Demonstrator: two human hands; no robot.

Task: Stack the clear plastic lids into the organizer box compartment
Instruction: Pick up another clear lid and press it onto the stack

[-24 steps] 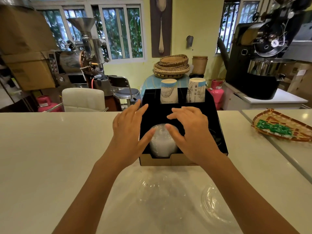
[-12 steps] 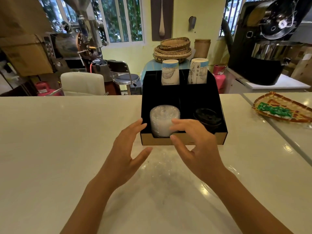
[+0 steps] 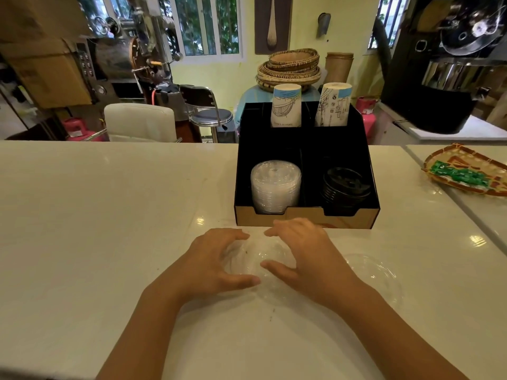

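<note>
A clear plastic lid (image 3: 256,259) lies on the white counter just in front of the organizer box (image 3: 304,218). My left hand (image 3: 214,264) and my right hand (image 3: 307,256) cup it from either side, fingers curled over its far rim and thumbs on its near part. A second clear lid (image 3: 375,272) lies flat to the right of my right hand. The box's front left compartment holds a stack of clear lids (image 3: 275,185). Its front right compartment holds a stack of black lids (image 3: 345,187).
Two stacks of paper cups (image 3: 286,105) stand in the box's rear compartments. A woven tray with green packets (image 3: 466,174) sits at the right, beyond a seam in the counter. Chairs and coffee machines stand behind the counter.
Both hands have drawn back from the box's clear-lid compartment and come down onto the loose lid on the counter. The view has tilted down.
</note>
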